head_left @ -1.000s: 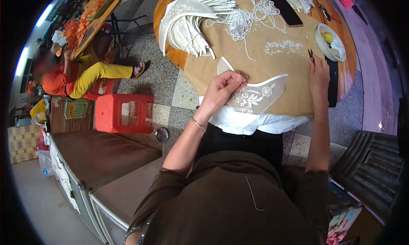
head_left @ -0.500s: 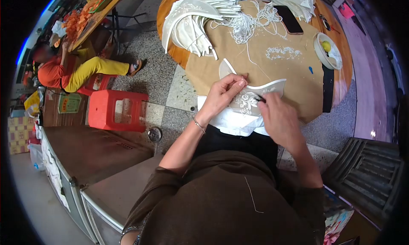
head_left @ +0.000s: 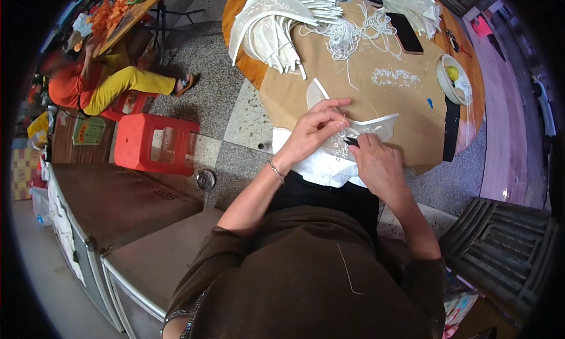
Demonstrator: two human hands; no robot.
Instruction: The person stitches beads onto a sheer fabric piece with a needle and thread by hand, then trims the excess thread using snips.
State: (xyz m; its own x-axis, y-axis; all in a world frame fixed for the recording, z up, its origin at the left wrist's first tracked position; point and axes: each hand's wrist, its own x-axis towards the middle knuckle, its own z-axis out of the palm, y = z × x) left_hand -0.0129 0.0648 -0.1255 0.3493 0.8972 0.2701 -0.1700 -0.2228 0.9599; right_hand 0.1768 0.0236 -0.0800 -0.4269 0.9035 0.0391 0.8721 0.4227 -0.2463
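A sheer white embroidered piece [head_left: 384, 127] with a white edge lies at the near side of the brown-covered table [head_left: 412, 112]. My left hand [head_left: 316, 130] is over its middle, thumb and index finger pinched together at the edge, other fingers partly stretched; what is between the fingertips is too small to make out. Close beside it, my right hand [head_left: 379, 165] is closed around small dark scissors [head_left: 351, 141], whose tips point toward my left fingers. White cord [head_left: 346, 38] lies tangled farther back, and one strand runs down toward the piece.
Stacked white pieces [head_left: 271, 38] lie at the back left. A phone [head_left: 404, 34], scattered white beads [head_left: 394, 76] and a white bowl [head_left: 447, 86] are on the table. At far left a person [head_left: 70, 86] sits by another table, near a red stool [head_left: 153, 143].
My right hand has come from the table's right side, with the scissors, to the embroidered piece beside my left hand. A blue item now shows where it was. The view has shifted slightly.
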